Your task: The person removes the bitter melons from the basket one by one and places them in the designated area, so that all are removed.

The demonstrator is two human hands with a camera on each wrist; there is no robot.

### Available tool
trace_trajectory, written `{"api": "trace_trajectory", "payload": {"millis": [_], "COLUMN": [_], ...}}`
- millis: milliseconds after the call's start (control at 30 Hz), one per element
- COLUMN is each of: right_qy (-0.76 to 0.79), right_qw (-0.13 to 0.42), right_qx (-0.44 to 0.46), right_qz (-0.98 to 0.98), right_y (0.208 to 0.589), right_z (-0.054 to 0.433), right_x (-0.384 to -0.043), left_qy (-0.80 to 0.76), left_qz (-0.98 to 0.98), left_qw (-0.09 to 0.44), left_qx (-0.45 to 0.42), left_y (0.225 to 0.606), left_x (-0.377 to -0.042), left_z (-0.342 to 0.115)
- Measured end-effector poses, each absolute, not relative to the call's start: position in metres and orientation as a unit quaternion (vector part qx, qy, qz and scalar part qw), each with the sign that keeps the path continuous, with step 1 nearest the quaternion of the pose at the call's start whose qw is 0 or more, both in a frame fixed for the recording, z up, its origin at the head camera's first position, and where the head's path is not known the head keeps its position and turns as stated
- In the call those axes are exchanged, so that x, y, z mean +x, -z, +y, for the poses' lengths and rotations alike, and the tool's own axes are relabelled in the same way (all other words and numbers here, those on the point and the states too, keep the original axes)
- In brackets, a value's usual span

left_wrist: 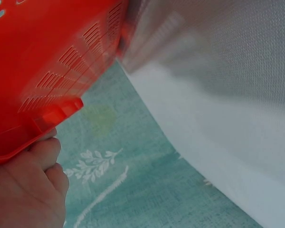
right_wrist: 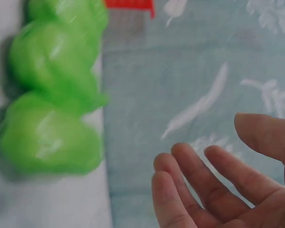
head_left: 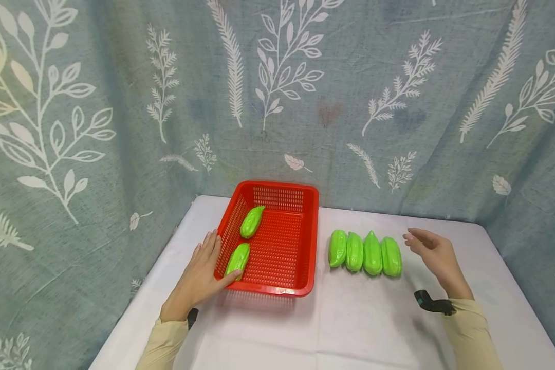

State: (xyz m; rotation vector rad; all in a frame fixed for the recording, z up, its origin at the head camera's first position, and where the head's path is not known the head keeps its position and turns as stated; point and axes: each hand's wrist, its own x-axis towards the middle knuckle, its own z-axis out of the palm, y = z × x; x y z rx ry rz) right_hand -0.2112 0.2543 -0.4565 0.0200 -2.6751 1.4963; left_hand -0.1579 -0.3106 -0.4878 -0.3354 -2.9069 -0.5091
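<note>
Bench: white-covered. Blue-green curtain, printed with white leaf sprigs, hangs behind bench and along both its sides.

Fingers touch red basket

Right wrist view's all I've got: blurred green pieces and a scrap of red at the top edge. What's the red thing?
Observer: It's a red basket; the head view shows it whole.
Operator: Anything in it?
Observer: Two green pieces, one behind the other along its left side.
Operator: And the left hand?
Observer: The left hand holds the basket at its near left corner, thumb over the rim.
</note>
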Motion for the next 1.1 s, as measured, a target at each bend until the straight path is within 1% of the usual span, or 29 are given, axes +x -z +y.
{"api": "trace_trajectory", "payload": {"millis": [133, 400, 667, 967, 1100], "right_qy": [-0.496, -0.517, -0.547, -0.576, -0.576], "right_qw": [0.053, 0.050, 0.024, 0.029, 0.019], "right_qx": [0.043, 0.091, 0.132, 0.179, 0.193], "right_qz": [-0.866, -0.850, -0.826, -0.797, -0.794], "right_y": [0.440, 0.410, 0.384, 0.368, 0.366], "right_z": [0.238, 0.201, 0.160, 0.110, 0.088], "right_x": [-0.211, -0.212, -0.218, -0.225, -0.229], "left_qy": [0.170, 0.168, 0.169, 0.173, 0.175], "left_qz": [-0.975, -0.976, -0.976, -0.973, -0.972], "left_qw": [0.086, 0.083, 0.085, 0.096, 0.099], "left_qx": [-0.113, -0.112, -0.113, -0.119, -0.119], "left_y": [0.488, 0.489, 0.489, 0.490, 0.490], "left_x": [-0.158, -0.159, -0.160, -0.159, -0.159], "left_z": [-0.310, -0.310, -0.310, -0.311, -0.311]}}
